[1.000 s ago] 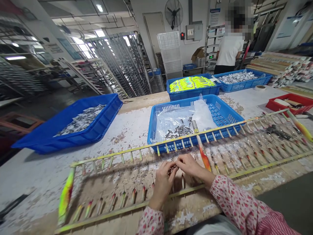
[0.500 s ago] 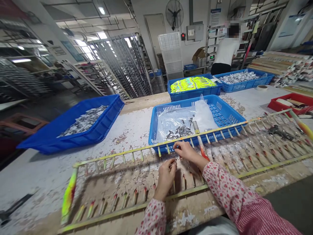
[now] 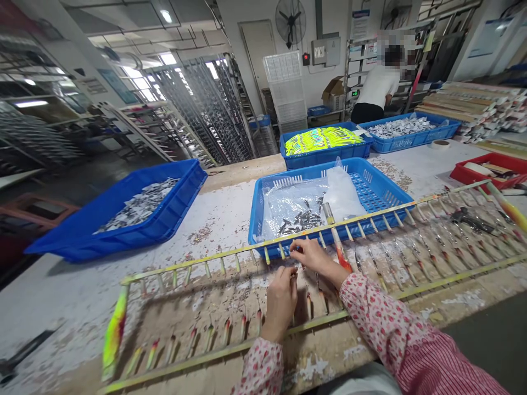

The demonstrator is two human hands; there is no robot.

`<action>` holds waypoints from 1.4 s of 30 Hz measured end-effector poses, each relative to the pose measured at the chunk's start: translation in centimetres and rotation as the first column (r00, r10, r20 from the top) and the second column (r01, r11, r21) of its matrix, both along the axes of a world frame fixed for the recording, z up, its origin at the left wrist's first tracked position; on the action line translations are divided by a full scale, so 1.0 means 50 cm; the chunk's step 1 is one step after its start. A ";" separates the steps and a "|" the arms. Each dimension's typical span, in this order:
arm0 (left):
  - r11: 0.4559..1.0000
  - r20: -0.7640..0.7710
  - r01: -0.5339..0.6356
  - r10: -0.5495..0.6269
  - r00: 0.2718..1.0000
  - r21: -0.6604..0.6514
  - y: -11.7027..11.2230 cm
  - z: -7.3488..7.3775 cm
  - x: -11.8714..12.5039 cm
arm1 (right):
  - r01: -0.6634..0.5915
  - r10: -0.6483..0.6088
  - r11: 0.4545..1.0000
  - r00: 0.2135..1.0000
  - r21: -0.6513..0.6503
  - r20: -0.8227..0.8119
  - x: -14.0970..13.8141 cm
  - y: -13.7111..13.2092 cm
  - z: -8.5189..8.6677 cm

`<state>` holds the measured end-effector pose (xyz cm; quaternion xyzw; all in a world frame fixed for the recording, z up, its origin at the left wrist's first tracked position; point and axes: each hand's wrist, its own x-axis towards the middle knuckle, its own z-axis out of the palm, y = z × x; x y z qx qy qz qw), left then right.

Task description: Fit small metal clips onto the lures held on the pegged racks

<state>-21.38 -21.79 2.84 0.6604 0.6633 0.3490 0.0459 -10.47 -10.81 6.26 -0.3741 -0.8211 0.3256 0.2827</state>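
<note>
A long paint-stained rack (image 3: 230, 253) of thin pegs lies across the table in front of me. My left hand (image 3: 281, 296) rests inside the frame, fingers closed on small dark metal pieces I cannot name. My right hand (image 3: 310, 257) reaches to the rack's far rail, its fingers pinched at a peg; what they hold is too small to see. Painted fishing lures (image 3: 341, 257) hang on the rack to the right of my hands. Just beyond the rail stands a blue basket (image 3: 373, 187) with a clear plastic bag (image 3: 302, 204) of small dark metal parts.
A blue tub (image 3: 123, 216) of silvery pieces sits at the left. Two more blue tubs (image 3: 325, 144) stand at the back, one with yellow-green lures. A red tray (image 3: 489, 171) is at the right. A person (image 3: 376, 90) stands beyond the table.
My right hand moved away from my left hand and forward to the rack's far rail. My left hand stayed almost in place with its small pieces.
</note>
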 end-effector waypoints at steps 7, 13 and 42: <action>0.981 0.141 0.101 -0.078 0.987 -0.164 0.014 0.001 -0.036 | -0.108 0.107 0.994 0.972 -0.005 0.211 0.063 -0.111 -0.034; 0.962 0.247 0.181 -0.129 0.960 -0.202 0.012 0.015 -0.049 | -0.108 0.122 0.988 0.984 -0.113 0.131 0.060 -0.179 -0.115; 0.966 0.359 0.112 -0.022 0.933 -0.232 -0.014 0.020 -0.023 | -0.046 0.045 0.999 0.994 0.005 0.100 0.071 -0.154 -0.050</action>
